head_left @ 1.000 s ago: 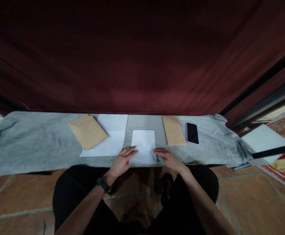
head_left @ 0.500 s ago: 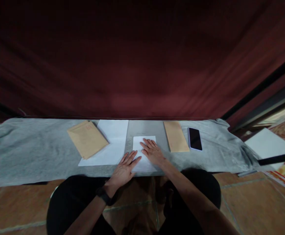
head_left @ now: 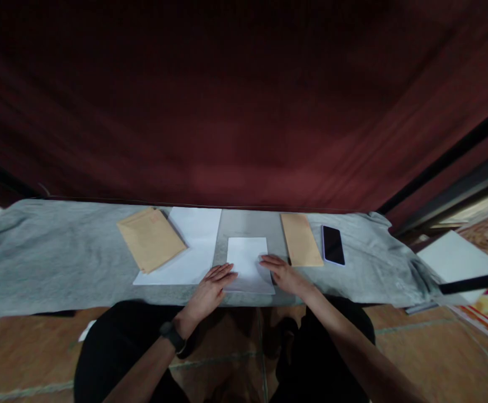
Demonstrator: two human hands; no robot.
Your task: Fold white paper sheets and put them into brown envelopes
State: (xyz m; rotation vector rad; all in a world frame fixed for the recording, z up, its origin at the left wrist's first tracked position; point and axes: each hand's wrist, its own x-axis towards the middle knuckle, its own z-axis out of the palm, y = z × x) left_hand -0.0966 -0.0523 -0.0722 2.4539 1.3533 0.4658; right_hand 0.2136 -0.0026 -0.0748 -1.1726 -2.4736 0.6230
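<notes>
Outstretched and gripping nothing, the left hand and right hand rest on white paper at the cloth-covered worktop's near edge, apparently to hold it flat.

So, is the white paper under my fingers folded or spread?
Probably folded, not certain: the white paper lies flat and looks clearly smaller than the sheet beside it; no crease shows.

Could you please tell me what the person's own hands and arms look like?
The left hand and right hand wear no gloves. No sleeve shows on the left arm or right arm. The left one bears a dark watch-like wristband.
</notes>
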